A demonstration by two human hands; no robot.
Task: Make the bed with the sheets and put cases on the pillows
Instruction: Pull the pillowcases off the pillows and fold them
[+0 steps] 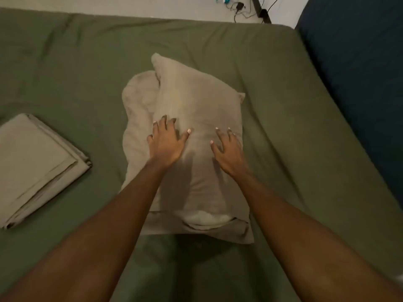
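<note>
A pillow in a beige case lies lengthwise in the middle of the bed, which is covered by a green fitted sheet. The case's open end faces me, and white pillow filling shows in the mouth. A second beige pillow or case lies crumpled under its left side. My left hand rests flat on the pillow's left part with fingers spread. My right hand lies flat on its right part, fingers apart. Neither hand grips anything.
A folded beige sheet stack sits on the bed at the left. A dark blue surface borders the bed on the right. Beyond the far edge, cables and a charger lie on the pale floor.
</note>
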